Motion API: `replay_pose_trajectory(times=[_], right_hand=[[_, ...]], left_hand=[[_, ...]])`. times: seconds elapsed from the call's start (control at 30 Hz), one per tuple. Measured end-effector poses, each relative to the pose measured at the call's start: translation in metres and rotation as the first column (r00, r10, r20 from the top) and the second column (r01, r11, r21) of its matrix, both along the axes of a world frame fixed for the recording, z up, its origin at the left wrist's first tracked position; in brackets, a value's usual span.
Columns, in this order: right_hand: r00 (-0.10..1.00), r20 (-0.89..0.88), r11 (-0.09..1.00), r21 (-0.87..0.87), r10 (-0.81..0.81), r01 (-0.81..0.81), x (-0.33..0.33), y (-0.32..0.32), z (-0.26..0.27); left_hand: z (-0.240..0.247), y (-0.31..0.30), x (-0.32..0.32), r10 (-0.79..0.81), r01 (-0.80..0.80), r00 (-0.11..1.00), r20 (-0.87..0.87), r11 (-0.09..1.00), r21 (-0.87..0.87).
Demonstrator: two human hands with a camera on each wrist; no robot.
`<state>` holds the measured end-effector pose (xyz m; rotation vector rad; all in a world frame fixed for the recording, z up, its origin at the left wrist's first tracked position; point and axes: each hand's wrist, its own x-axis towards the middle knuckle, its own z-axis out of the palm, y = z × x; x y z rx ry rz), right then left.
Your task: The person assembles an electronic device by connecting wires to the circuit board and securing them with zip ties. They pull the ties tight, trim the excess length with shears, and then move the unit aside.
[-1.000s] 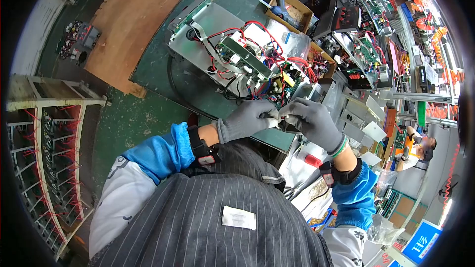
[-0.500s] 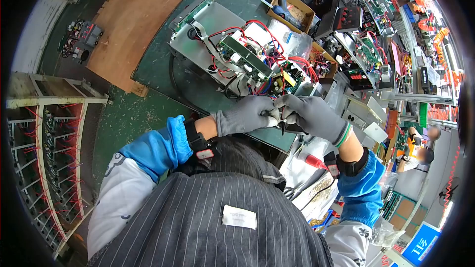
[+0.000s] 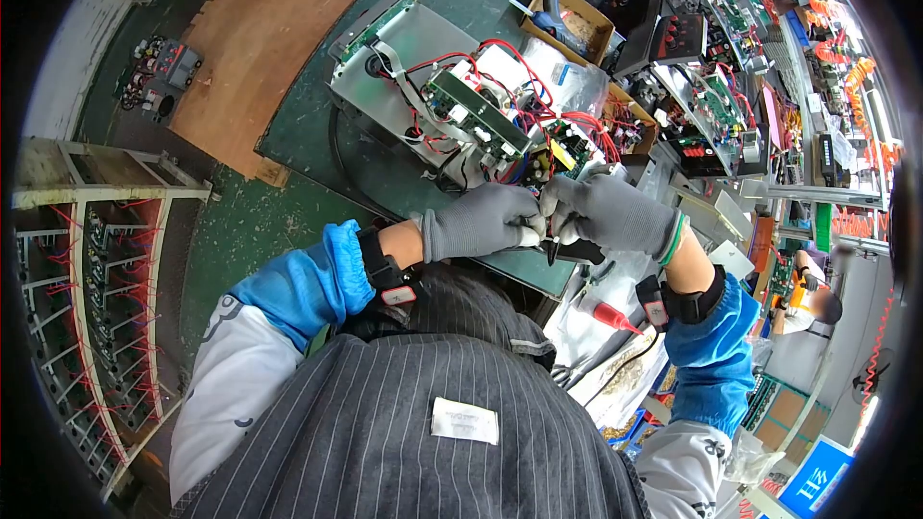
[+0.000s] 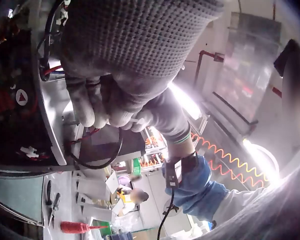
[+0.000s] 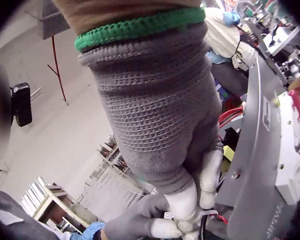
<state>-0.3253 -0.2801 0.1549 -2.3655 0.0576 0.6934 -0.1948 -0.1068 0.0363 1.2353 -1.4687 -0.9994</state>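
Note:
Both hands wear grey gloves with white fingertips and meet at the near edge of an open metal chassis [image 3: 428, 34] full of boards and wires. My left hand [image 3: 481, 221] and right hand [image 3: 611, 214] pinch a thin white cable tie [image 5: 209, 213] from either side, fingertips almost touching. Its small square head shows beside the left fingertips in the right wrist view. A black cable [image 4: 121, 150] and thin red wires [image 5: 221, 218] run by the fingers; the cable loops below them in the left wrist view. Curled fingers hide where tie and wires cross.
The chassis rests on a green table [image 3: 317, 125]. Behind it lies a cardboard box [image 3: 588, 19] with a blue-grey tool. A red bottle [image 3: 610, 315] with a pointed tip is below the right forearm. More open chassis [image 3: 702, 86] stand at the right; a person is beyond.
My right hand has shifted slightly up and its wrist has swung right, the forearm moving outward. The left hand has stayed almost in place. The black cable now shows below the fingertips.

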Motion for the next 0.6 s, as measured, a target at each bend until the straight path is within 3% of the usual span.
replay_pose_trajectory(times=[0.07,0.2,0.27,0.5,0.6], right_hand=[[0.996,0.035,0.989,-0.131,0.077,-0.072,0.001,0.0,0.001],[0.997,0.019,0.995,-0.07,0.076,-0.074,0.005,-0.002,0.0],[0.996,0.007,0.986,-0.145,0.088,-0.087,0.009,0.001,0.006],[0.995,-0.044,0.985,-0.147,0.087,-0.093,0.013,0.0,0.009],[0.997,-0.043,0.996,-0.047,0.07,-0.072,0.012,-0.005,0.004]], left_hand=[[-0.002,-0.001,0.0,-0.003,0.003,1.0,-0.024,1.0,-0.004],[0.006,0.0,0.002,-0.029,0.028,0.999,0.017,0.997,0.071],[0.004,-0.001,0.001,-0.029,0.029,1.0,0.002,0.997,0.072],[0.003,-0.003,-0.001,-0.029,0.031,0.998,-0.055,0.998,0.051],[0.005,-0.004,0.0,-0.018,0.02,1.0,-0.021,0.996,0.086]])
